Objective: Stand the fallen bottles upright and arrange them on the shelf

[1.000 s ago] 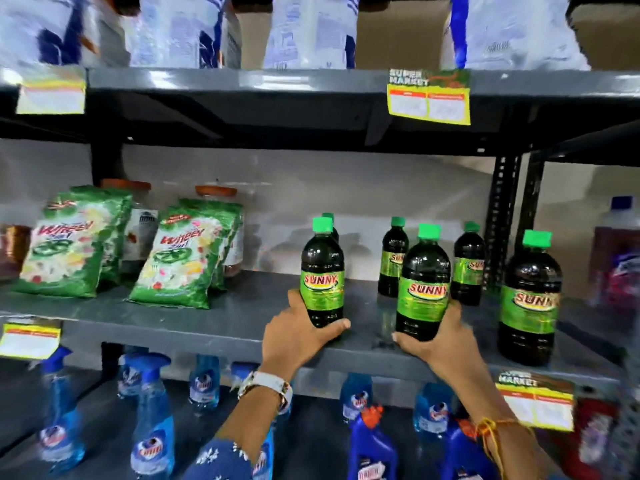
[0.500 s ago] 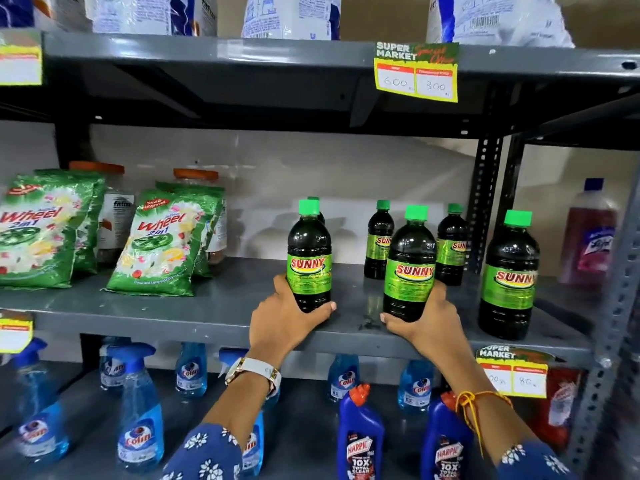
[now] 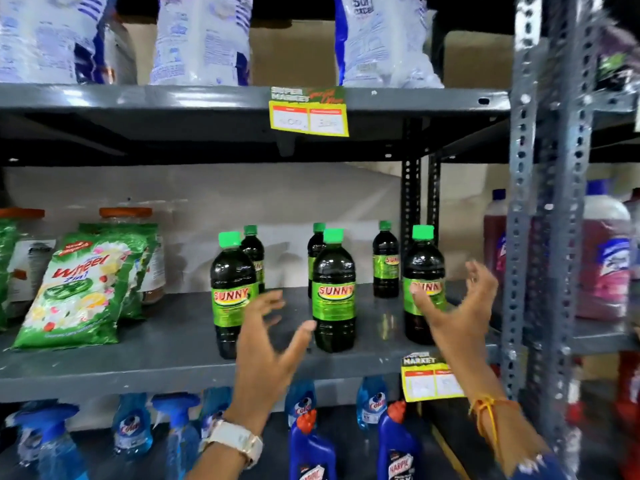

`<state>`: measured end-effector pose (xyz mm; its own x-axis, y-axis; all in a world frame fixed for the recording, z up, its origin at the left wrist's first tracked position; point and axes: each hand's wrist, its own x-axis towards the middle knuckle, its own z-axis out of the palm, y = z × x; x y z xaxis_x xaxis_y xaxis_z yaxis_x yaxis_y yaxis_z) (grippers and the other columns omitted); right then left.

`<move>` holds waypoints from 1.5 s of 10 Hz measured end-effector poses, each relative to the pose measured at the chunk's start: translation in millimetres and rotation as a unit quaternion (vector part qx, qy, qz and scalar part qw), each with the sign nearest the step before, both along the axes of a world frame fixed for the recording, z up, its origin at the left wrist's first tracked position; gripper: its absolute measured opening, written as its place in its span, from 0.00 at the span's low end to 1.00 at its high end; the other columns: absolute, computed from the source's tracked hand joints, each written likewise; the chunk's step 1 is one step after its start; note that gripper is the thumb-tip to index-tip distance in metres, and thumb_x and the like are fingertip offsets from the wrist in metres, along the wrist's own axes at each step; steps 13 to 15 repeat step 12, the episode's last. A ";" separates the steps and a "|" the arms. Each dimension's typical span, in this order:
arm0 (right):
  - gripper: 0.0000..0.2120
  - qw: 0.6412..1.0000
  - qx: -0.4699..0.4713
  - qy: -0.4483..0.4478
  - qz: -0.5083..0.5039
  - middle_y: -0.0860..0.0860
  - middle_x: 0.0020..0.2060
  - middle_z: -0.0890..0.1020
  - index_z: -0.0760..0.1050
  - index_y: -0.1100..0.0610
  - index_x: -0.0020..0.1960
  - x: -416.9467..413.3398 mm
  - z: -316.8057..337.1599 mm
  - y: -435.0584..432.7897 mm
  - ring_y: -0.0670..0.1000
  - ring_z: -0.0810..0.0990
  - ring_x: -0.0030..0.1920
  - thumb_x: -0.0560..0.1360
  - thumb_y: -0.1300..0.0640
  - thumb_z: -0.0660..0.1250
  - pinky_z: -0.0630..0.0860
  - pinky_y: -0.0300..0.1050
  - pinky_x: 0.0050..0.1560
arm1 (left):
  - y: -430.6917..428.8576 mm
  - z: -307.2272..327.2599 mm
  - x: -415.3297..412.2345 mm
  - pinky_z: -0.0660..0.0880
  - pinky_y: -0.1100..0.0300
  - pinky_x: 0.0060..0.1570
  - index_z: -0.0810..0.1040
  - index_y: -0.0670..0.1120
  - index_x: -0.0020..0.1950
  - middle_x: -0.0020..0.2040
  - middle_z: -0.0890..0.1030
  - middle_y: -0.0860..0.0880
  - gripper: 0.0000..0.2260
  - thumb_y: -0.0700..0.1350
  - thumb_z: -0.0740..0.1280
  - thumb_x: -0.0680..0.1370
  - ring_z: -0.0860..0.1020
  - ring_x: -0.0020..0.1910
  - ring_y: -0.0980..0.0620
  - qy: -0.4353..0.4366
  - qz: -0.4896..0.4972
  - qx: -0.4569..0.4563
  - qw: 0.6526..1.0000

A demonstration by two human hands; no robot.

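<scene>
The fingers of the left hand (image 3: 266,351) are spread wide and blurred, gripping nothing; the hand hangs in front of the grey metal shelf (image 3: 138,362), its thumb reaching toward the base of the middle front bottle (image 3: 333,289), though whether it touches I cannot tell. A white wristwatch (image 3: 239,443) sits on that wrist. The right hand (image 3: 457,306) is likewise open, fingers splayed and curled, empty, with its thumb crossing the label of the right front bottle (image 3: 423,271); contact there is unclear too. An orange thread bracelet (image 3: 488,410) circles the right wrist. The dark plastic bottles with green caps and green labels all stand upright on the shelf: the left front bottle (image 3: 231,292), the middle and the right one in a spaced front row, and three smaller-looking ones behind, including the rear right bottle (image 3: 385,261). To the left lean green detergent pouches (image 3: 83,289). Blue spray bottles (image 3: 133,427) stand on the level below, and a yellow price tag (image 3: 429,379) hangs from the shelf's front edge.
</scene>
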<state>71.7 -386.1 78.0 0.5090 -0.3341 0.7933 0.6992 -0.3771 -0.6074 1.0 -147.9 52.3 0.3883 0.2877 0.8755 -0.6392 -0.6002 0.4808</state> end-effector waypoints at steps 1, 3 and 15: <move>0.44 0.981 -0.066 0.172 0.061 0.52 0.62 0.68 0.58 0.60 0.70 25.1 2.7 -29.0 0.51 0.68 0.62 0.63 0.50 0.77 0.62 0.37 0.59 | -38.8 13.8 30.1 0.70 0.57 0.59 0.62 0.45 0.69 0.64 0.72 0.49 0.42 0.65 0.72 0.63 0.72 0.61 0.52 0.135 -0.003 -0.004 0.991; 0.28 0.917 -0.231 0.288 0.150 0.45 0.47 0.84 0.74 0.43 0.49 60.1 -17.9 -47.3 0.47 0.82 0.49 0.53 0.42 0.80 0.76 0.49 0.56 | -61.3 -5.0 53.7 0.74 0.53 0.40 0.61 0.43 0.63 0.49 0.82 0.42 0.41 0.72 0.65 0.63 0.80 0.47 0.40 0.298 0.245 0.097 0.917; 0.42 0.934 -0.167 0.263 0.173 0.46 0.54 0.76 0.63 0.54 0.65 47.0 -10.7 -48.2 0.49 0.75 0.54 0.58 0.43 0.78 0.69 0.43 0.55 | -59.3 -8.3 57.2 0.75 0.52 0.41 0.61 0.41 0.66 0.49 0.81 0.41 0.43 0.71 0.65 0.64 0.80 0.47 0.39 0.270 0.230 0.100 0.930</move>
